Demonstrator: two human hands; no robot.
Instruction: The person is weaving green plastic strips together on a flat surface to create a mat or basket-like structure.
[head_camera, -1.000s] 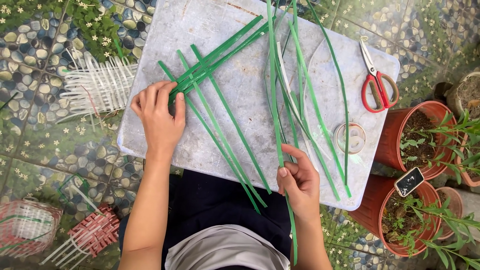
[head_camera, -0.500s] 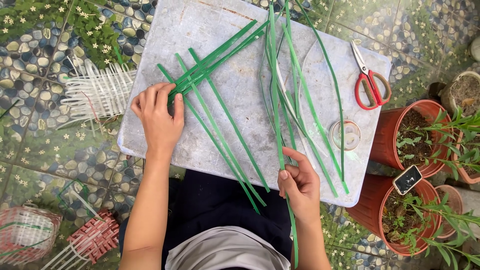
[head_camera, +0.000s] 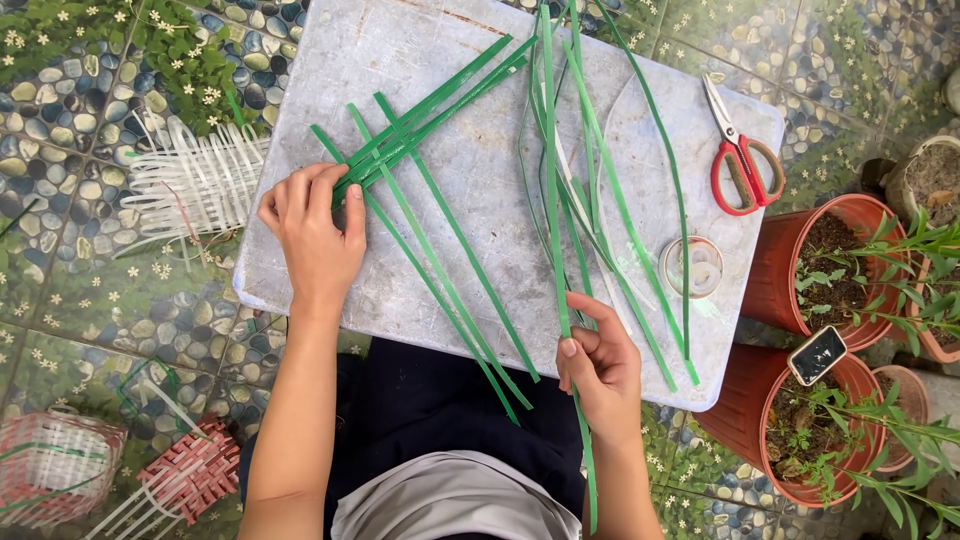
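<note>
Scissors (head_camera: 738, 160) shifted slightly, right hand (head_camera: 600, 365) pinching green strip (head_camera: 553, 200) (pots (head_camera: 815, 270) hold soil)

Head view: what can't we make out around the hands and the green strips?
- Left hand: its palm hides where the crossed green plastic strips meet.
- Right hand: curled fingers hide their grip on the long green strip.
- Far strip ends: cut off by the top edge.
- Small clear tape roll: too small for detail.

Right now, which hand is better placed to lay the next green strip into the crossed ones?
Right hand, probably: it already pinches a loose green strip. Left hand is pressing down the crossed strips.
</note>
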